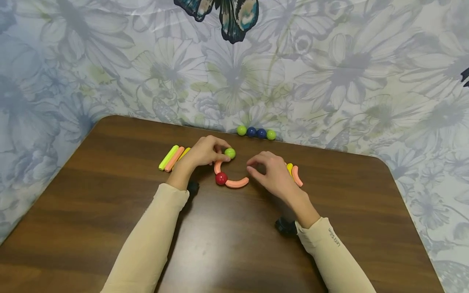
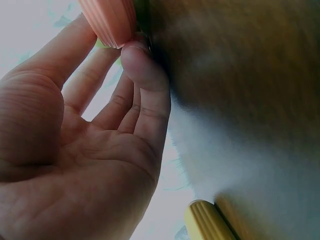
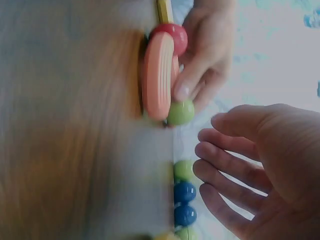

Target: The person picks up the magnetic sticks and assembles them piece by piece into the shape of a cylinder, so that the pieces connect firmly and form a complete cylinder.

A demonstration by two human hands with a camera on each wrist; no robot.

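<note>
My left hand (image 1: 205,151) pinches a light green ball (image 1: 230,153) between thumb and index finger. The ball sits at the upper end of a curved pink stick (image 1: 218,167), whose near end meets a red ball (image 1: 221,178). A second curved pink stick (image 1: 237,183) runs rightward from that red ball. In the left wrist view the ridged pink stick (image 2: 111,20) overlaps the fingertips and mostly hides the green ball. To the right of this chain, my right hand (image 1: 272,173) hovers with relaxed, slightly bent fingers, holding nothing; its palm (image 3: 295,165) shows in the right wrist view.
Green and blue balls (image 1: 251,132) line the table's back edge by the patterned wall. Left of the left hand lie straight yellow and pink sticks (image 1: 174,158). Beyond the right hand are curved yellow and pink sticks (image 1: 297,176), partly hidden. The wooden table (image 1: 227,252) extends toward me.
</note>
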